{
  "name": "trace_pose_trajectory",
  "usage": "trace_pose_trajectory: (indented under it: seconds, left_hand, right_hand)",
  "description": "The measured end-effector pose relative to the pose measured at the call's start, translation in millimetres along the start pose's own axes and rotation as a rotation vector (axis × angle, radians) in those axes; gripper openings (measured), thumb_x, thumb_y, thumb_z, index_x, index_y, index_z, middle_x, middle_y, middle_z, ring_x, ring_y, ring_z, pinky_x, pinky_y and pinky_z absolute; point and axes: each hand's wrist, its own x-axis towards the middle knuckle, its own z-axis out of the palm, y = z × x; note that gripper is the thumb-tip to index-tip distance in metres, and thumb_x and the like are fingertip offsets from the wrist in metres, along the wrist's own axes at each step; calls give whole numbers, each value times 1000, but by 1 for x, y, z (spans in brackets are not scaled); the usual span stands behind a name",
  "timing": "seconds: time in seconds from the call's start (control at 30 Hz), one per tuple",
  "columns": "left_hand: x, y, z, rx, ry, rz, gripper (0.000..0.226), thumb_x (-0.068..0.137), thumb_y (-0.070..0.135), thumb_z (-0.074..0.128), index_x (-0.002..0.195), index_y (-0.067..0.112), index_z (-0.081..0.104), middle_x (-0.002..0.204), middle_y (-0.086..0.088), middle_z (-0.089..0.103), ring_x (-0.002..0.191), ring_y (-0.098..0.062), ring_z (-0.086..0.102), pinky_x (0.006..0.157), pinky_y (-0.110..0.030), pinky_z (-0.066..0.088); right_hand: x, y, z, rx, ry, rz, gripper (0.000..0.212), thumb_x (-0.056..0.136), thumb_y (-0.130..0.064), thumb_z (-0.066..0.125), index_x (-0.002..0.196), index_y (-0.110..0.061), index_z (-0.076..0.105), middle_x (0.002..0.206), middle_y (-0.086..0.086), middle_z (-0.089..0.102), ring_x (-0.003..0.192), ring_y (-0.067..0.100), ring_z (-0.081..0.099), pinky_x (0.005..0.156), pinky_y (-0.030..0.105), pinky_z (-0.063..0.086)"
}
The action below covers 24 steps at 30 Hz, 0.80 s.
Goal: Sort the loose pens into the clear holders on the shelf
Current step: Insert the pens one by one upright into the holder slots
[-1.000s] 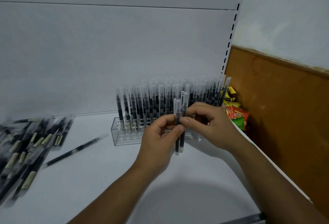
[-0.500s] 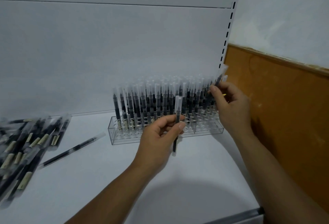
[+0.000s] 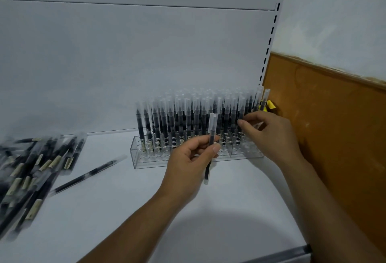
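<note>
A clear holder (image 3: pixel 146 159) stands at the back of the white shelf, packed with several upright black pens (image 3: pixel 183 116) with clear caps. My left hand (image 3: pixel 188 164) pinches one black pen (image 3: pixel 212 124) upright in front of the holder, cap on top. My right hand (image 3: pixel 271 135) is at the holder's right part, its loosely curled fingertips against the front pens there; I see nothing held in it. One loose pen (image 3: pixel 89 174) lies flat left of the holder. A pile of loose pens (image 3: pixel 31 168) lies at the far left, blurred.
A brown wooden panel (image 3: pixel 325 129) closes the shelf's right side. A yellow packet (image 3: pixel 269 105) sits in the back right corner behind the holder. The slotted upright (image 3: pixel 271 32) runs up the back wall. The shelf's front edge (image 3: pixel 288 253) is at lower right.
My right hand took one of two pens from my left hand, carried it to the holder's far right end, and has come back leftward without it. My left hand keeps one pen.
</note>
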Motion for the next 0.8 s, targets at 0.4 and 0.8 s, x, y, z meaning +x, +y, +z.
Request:
trace_pose_trajectory:
  seconds: [0.4, 0.8]
  left_hand:
    - [-2, 1, -3, 225, -16, 81, 19, 83, 29, 70, 102, 30, 74, 95, -5, 72, 91, -27, 67, 85, -41, 57]
    - [-6, 22, -20, 1125, 118, 454, 34, 90, 47, 54, 115, 27, 68, 117, 17, 61, 115, -2, 50, 105, -28, 30]
  right_hand:
    - [-19, -40, 5, 517, -436, -242, 31, 80, -30, 66, 90, -3, 74, 86, 0, 59, 78, 15, 58, 67, 28, 48]
    - [4, -2, -15, 580, 299, 193, 17, 99, -29, 53, 83, -31, 59, 71, -9, 65, 54, 3, 59, 54, 31, 51]
